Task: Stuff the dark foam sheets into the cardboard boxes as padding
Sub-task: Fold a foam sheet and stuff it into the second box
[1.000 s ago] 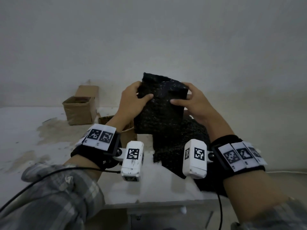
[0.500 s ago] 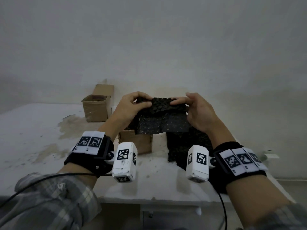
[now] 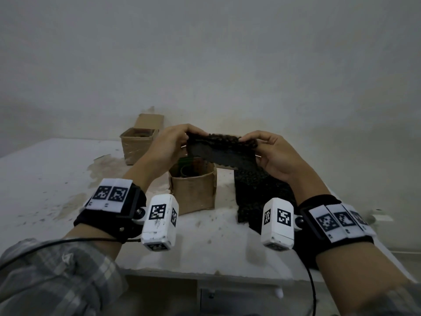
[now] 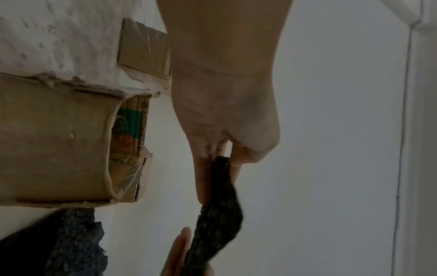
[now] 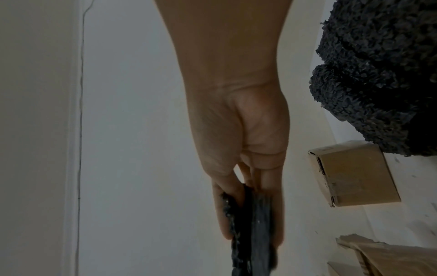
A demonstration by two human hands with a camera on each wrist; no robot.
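Observation:
I hold a dark foam sheet point(image 3: 224, 150) folded over in the air, above and just behind the near cardboard box point(image 3: 193, 192). My left hand point(image 3: 175, 144) pinches its left end and my right hand point(image 3: 264, 149) pinches its right end. In the left wrist view the foam sheet point(image 4: 220, 214) sits between the fingers and thumb of the left hand point(image 4: 220, 164). In the right wrist view the right hand point(image 5: 246, 201) grips the foam sheet point(image 5: 250, 233). The near box is open, with printed packaging inside. A second open box point(image 3: 139, 143) stands farther back left.
A pile of dark foam sheets point(image 3: 262, 192) lies on the white table point(image 3: 57, 179) right of the near box. The table's front edge point(image 3: 205, 272) is near my wrists. A pale wall stands behind the table. Crumbs and stains mark the tabletop.
The sheet was upright and spread a second ago; both hands have folded it down into a low doubled strip. The view has tilted down, showing more table.

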